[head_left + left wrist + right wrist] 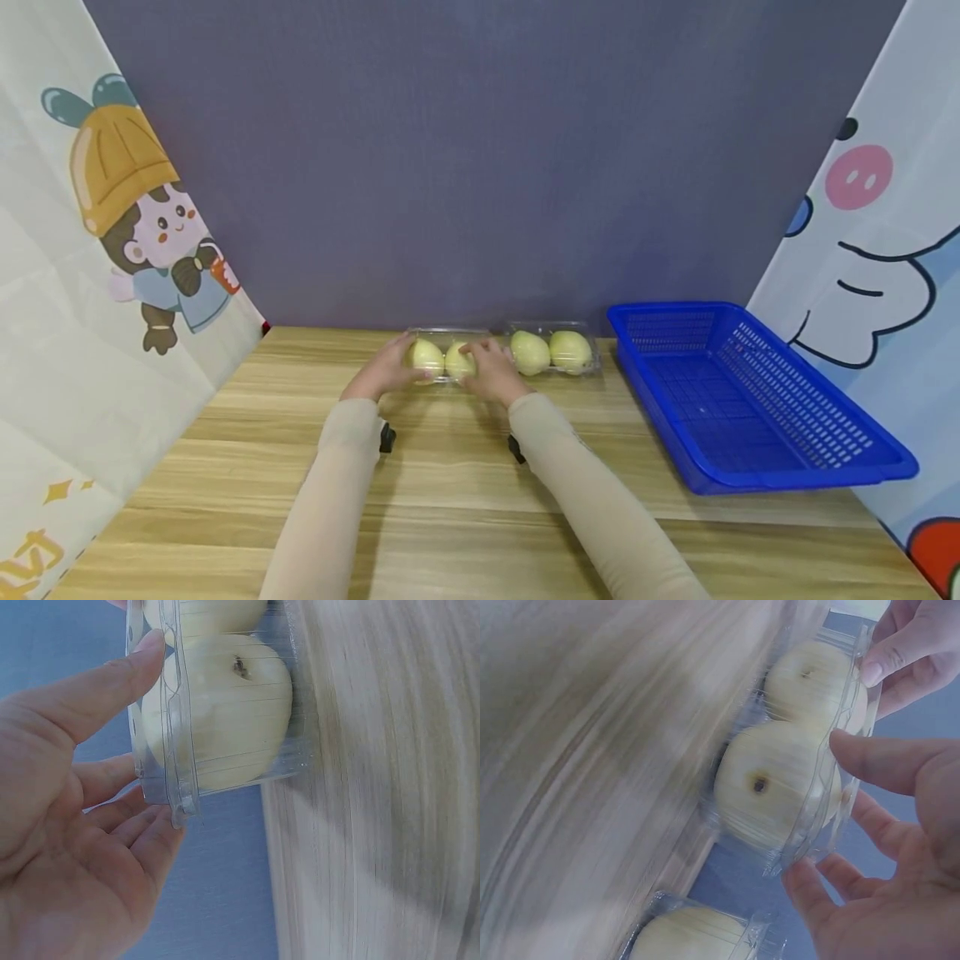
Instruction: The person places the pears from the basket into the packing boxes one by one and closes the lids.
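Note:
A clear plastic clamshell box with two round, pale yellow fruits stands near the back of the wooden table. My left hand grips its left end, thumb on the near side of the rim and fingers round the far side. At the other end my right hand holds the same rim between thumb and fingers. Both wrist views show the lid closed, with the dark blossom end of a fruit behind the plastic. Just right of my right hand is a second clear box with two similar fruits.
A blue plastic basket with slotted walls stands on the right of the table. Behind the boxes rises a grey-blue panel. Printed cloths with cartoon figures hang at left and right.

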`<state>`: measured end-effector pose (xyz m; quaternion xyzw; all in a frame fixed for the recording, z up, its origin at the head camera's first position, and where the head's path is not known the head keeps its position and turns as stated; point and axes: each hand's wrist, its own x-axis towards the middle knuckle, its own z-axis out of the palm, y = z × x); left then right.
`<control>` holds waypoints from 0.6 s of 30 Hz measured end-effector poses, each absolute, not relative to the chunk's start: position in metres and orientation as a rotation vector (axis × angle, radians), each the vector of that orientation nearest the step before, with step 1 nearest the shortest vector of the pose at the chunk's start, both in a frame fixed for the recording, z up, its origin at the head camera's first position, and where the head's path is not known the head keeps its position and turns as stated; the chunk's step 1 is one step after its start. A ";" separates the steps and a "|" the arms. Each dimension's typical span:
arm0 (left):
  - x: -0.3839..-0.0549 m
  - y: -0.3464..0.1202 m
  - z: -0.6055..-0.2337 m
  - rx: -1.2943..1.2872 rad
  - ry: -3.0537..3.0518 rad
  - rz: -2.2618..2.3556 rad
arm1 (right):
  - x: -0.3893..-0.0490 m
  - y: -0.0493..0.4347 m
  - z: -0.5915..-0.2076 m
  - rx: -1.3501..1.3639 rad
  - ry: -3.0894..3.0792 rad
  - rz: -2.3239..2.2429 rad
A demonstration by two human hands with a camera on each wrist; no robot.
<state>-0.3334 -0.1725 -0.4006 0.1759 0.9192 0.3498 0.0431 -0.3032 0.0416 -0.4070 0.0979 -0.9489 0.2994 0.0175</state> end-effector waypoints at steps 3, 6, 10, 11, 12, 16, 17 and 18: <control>-0.338 -0.172 -0.401 0.533 2.805 1.071 | -0.307 0.041 -0.407 0.290 -2.955 0.941; -0.342 -0.172 -0.401 0.531 2.800 1.071 | -0.310 0.041 -0.407 0.267 -2.956 0.957; -0.347 -0.171 -0.402 0.521 2.798 1.064 | -0.315 0.040 -0.407 0.241 -2.955 0.957; -0.349 -0.171 -0.402 0.520 2.798 1.064 | -0.317 0.040 -0.407 0.239 -2.953 0.956; -0.350 -0.170 -0.402 0.526 2.800 1.061 | -0.318 0.039 -0.406 0.237 -2.953 0.952; -0.355 -0.170 -0.402 0.538 2.791 1.073 | -0.323 0.039 -0.406 0.220 -2.956 0.962; -0.355 -0.170 -0.402 0.537 2.789 1.076 | -0.325 0.039 -0.407 0.216 -2.958 0.960; -0.356 -0.170 -0.402 0.530 2.786 1.077 | -0.327 0.039 -0.407 0.210 -2.961 0.959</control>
